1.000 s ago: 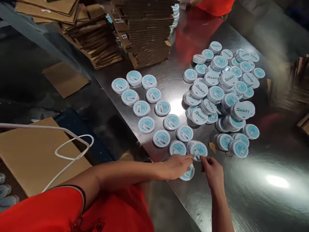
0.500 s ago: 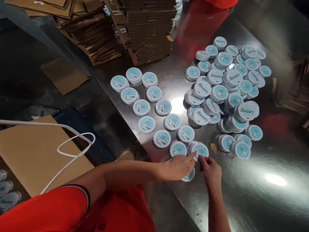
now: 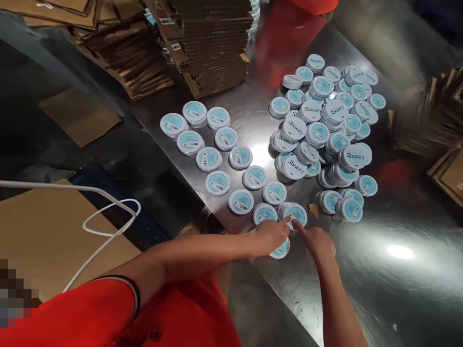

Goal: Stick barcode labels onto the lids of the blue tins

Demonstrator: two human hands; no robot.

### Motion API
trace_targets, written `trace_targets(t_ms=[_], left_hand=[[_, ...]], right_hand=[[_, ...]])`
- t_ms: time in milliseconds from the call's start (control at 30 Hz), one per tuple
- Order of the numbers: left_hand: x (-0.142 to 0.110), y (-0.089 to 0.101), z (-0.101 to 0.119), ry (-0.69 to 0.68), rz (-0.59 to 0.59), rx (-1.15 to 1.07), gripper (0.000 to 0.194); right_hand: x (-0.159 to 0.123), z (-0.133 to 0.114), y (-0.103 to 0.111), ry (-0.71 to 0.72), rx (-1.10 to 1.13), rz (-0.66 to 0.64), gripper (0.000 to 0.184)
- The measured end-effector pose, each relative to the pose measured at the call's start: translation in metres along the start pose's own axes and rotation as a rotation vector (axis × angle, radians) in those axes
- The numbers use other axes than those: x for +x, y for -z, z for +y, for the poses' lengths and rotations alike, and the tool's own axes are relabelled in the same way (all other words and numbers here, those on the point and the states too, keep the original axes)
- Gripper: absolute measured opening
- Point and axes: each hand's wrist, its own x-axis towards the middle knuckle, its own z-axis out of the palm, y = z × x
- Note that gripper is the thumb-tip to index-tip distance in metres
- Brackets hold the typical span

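Observation:
Round flat tubs with clear sides and white-rimmed lids stand on a metal table (image 3: 361, 270). My left hand (image 3: 272, 237) lies over the near end of the left group, its index finger stretched onto the pale blue label of a tub lid (image 3: 297, 212). On the same lid rests the extended index finger of my right hand (image 3: 321, 243), whose other fingers are curled. Anything small beneath the fingertips is hidden. Another tub (image 3: 282, 249) is partly covered by my left hand. Beside it stands a labelled tub (image 3: 265, 212).
A large pile of tubs (image 3: 318, 132), some printed "beauty", fills the table's right side. Flattened cardboard stacks (image 3: 213, 48) stand at the back. A small brown scrap (image 3: 313, 210) lies near my right hand. A white cable (image 3: 108, 193) hangs at left. Another person's red clothing shows at top.
My right hand has gone from a pinch at the lid's edge to a stretched index finger pressed on the lid. My left hand stays at the same tub. The view has shifted slightly.

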Motion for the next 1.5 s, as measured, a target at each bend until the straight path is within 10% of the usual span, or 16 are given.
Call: trace_targets(t_ms=[133,233,433,700,1000,1267,1500], left_hand=[[-0.021,0.01,-0.007,0.107,0.13,-0.455,0.016],[-0.053,0.007,-0.011,0.213,0.126,-0.898,0.023],[-0.105,-0.013,-0.019,0.366,-0.017,-1.413,0.045],[-0.096,-0.017,-0.023,0.473,0.066,-1.183,0.015],[-0.096,-0.032,-0.024,0.537,-0.03,-0.943,0.031],[-0.087,-0.066,-0.025,-0.196,-0.036,-0.254,0.01],[-0.076,-0.067,-0.018,-0.181,-0.029,0.064,0.018]], right_hand=[[-0.047,0.007,-0.018,0.146,0.524,0.129,0.06],[-0.089,0.005,-0.044,0.337,1.007,-0.062,0.056],[-0.126,-0.012,-0.079,0.321,1.058,-0.124,0.048],[-0.128,-0.017,-0.096,0.26,0.961,-0.061,0.054],[-0.113,0.011,-0.108,0.182,1.002,0.026,0.044],[-0.061,0.051,-0.113,0.266,0.706,0.036,0.046],[-0.051,0.039,-0.111,0.41,0.615,0.054,0.034]])
